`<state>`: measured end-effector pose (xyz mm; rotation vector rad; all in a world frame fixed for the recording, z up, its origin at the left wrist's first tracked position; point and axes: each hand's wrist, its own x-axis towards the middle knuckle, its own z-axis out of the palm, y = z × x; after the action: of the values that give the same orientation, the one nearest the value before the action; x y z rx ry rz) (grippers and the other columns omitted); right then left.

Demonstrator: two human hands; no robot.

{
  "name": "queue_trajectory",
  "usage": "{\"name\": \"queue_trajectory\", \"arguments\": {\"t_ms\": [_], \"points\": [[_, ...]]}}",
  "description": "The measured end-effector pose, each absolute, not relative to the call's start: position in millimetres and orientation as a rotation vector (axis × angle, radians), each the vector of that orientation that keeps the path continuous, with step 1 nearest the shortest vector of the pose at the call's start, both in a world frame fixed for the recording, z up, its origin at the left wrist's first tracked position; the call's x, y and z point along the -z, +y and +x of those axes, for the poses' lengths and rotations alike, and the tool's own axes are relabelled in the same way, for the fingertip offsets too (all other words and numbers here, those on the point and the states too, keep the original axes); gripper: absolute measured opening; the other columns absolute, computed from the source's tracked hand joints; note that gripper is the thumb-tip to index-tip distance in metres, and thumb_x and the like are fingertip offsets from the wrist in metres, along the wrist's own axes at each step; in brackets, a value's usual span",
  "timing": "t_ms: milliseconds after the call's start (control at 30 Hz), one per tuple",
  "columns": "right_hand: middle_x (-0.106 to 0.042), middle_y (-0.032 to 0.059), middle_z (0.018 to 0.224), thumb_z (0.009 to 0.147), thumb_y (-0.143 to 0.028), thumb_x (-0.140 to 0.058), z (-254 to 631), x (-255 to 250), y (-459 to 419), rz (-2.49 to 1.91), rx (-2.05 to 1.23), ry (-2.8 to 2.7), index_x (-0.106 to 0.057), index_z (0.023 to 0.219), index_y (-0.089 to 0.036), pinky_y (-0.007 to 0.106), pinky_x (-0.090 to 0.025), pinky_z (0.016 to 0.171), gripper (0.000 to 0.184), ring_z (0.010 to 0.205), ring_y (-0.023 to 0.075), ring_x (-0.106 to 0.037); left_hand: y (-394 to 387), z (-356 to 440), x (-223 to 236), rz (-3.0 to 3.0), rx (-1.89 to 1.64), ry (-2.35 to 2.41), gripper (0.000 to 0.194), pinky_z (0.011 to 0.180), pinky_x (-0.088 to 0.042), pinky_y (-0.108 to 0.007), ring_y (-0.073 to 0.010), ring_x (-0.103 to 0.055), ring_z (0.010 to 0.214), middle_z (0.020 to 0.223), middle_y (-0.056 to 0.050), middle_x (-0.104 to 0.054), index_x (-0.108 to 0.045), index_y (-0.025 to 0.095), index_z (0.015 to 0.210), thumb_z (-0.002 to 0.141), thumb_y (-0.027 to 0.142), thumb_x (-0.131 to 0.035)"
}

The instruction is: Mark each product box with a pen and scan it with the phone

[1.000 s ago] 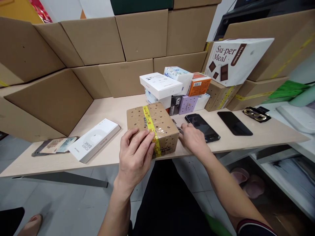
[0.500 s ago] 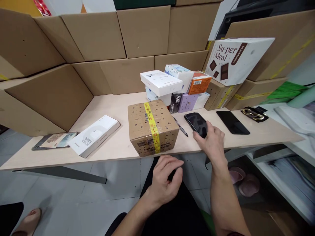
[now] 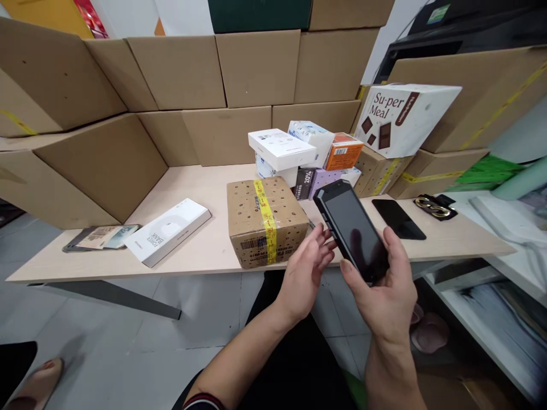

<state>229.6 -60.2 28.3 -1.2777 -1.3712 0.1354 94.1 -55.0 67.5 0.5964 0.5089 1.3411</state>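
Note:
A black smartphone (image 3: 352, 230) with a thick frame and dark screen is tilted up off the table, gripped at its lower end by my right hand (image 3: 384, 287). Beside its left edge is my left hand (image 3: 304, 270), palm turned toward it and fingers apart; whether the fingertips touch the phone is hard to tell. Just left of that hand stands a cardboard box (image 3: 267, 219) with yellow tape, near the table's front edge. A pen shows only in part, behind my left fingers. To the right a second, thinner black phone (image 3: 398, 218) lies flat.
On the left are a white power bank box (image 3: 168, 230) and some banknotes (image 3: 105, 236). Several small boxes, among them an orange one (image 3: 344, 151), are stacked behind. Large cartons (image 3: 228, 136) wall the back of the table. Gold-coloured metal loops (image 3: 433, 206) lie far right.
My right hand has lifted the thick-framed phone from the table and brought it nearer, tilted. My left hand has moved up and right beside it, its curled fingers now spread.

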Motion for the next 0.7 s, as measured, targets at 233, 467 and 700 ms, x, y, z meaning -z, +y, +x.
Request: {"name": "queue_trajectory", "arguments": {"t_ms": [233,467,700], "points": [[-0.05,0.0144,0.151,0.08,-0.043,-0.077,212.8,-41.3,-72.5,-1.19,-0.178,-1.459,-0.039,0.154,-0.023,0.058,-0.04,0.117,0.086,0.141,0.0335,-0.048,-58.7,91.3,-104.7,0.528,-1.331,0.343,0.038,0.117,-0.041,-0.042,-0.0282,-0.055,0.138,0.129,-0.009,-0.072,-0.072,0.017,0.116,0.1,0.04,-0.047],[-0.052,0.0142,0.151,0.081,-0.043,-0.076,205.2,-43.9,-72.5,-1.182,-0.184,-1.507,-0.038,0.154,-0.023,0.058,-0.042,0.115,0.085,0.139,0.0326,-0.05,-60.9,85.5,-107.3,0.437,-1.331,0.379,0.042,0.119,-0.041,-0.041,-0.0259,-0.056,0.138,0.121,-0.008,-0.076,-0.073,0.016,0.115,0.103,0.035,-0.038],[-0.052,0.0138,0.151,0.08,-0.045,-0.076,205.3,-49.4,-68.2,-1.178,-0.203,-1.512,-0.037,0.155,-0.024,0.057,-0.045,0.113,0.087,0.138,0.0319,-0.051,-59.1,83.7,-109.6,0.421,-1.344,0.335,0.044,0.122,-0.038,-0.042,-0.0253,-0.054,0.14,0.124,-0.009,-0.074,-0.072,0.014,0.118,0.105,0.033,-0.035]]}}
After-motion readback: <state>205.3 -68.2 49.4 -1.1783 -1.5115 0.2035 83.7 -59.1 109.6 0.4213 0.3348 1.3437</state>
